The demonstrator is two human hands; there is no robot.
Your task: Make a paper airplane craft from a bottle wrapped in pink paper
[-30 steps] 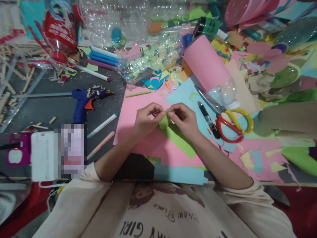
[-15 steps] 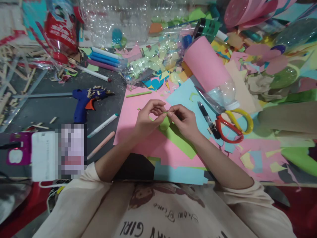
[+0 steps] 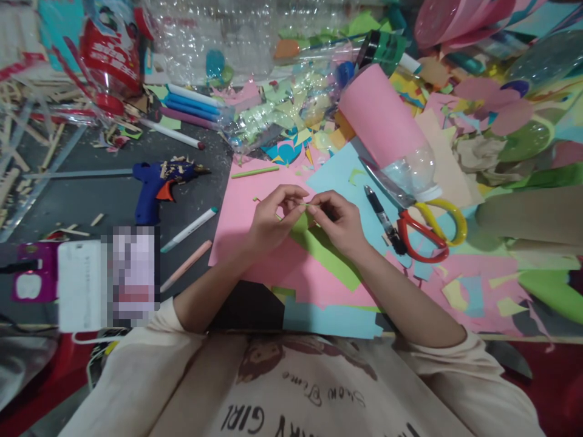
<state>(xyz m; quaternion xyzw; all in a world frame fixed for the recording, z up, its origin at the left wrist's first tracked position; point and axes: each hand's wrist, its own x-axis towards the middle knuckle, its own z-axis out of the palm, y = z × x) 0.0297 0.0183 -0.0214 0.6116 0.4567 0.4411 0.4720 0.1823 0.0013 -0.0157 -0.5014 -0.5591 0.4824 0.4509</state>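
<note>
Over a pink sheet of paper (image 3: 246,237), my left hand (image 3: 276,212) and my right hand (image 3: 337,220) meet at the fingertips. Both pinch a thin green paper strip (image 3: 306,204) between thumb and forefinger; the fingers cover most of it. Beneath them lies a bright green piece of paper (image 3: 334,258), angled across the pink one. A narrow green paper roll (image 3: 255,173) rests on the pink sheet beyond my left hand. Another small green strip (image 3: 255,199) shows partly behind my left fingers.
Left stands a blue glue gun (image 3: 150,188) near two markers (image 3: 189,230). To the right are scissors (image 3: 423,230) with red and yellow handles, a pen (image 3: 382,215) and a pink-wrapped plastic bottle (image 3: 382,115). Paper scraps and clear bottles crowd the back; wooden sticks (image 3: 13,139) pile at far left.
My hands stay almost in place, with the fingers shifting slightly on the strip. The rounded green shape seen below my fingertips earlier no longer shows distinctly.
</note>
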